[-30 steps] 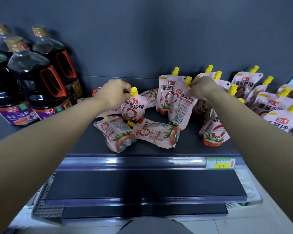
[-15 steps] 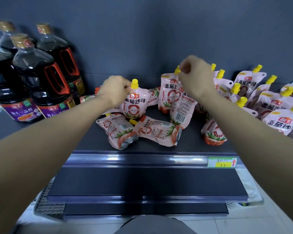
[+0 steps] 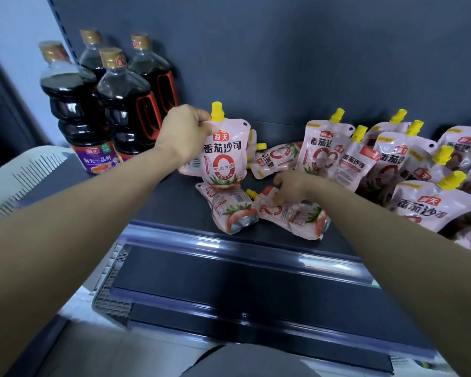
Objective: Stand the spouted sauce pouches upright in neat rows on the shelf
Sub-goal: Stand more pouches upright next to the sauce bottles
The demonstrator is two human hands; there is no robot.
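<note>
- Where the dark shelf [image 3: 174,202] meets its front rail, at 6 o'clock: two fallen pouches, one [image 3: 230,210] lying spout toward the back, its neighbour [image 3: 297,216] just beside it on the right.
- Right hand [image 3: 294,186] down on that neighbour pouch, fingers curled over its top end; whether clamped, cannot tell.
- At 11 o'clock, left hand [image 3: 186,131] pinched shut on upright pouch [image 3: 225,151] at its top corner beside the yellow cap.
- At 2 o'clock, standing pouches [image 3: 408,159] crowded in rows.
- At 10 o'clock, far back, dark sauce bottles [image 3: 120,104].
</note>
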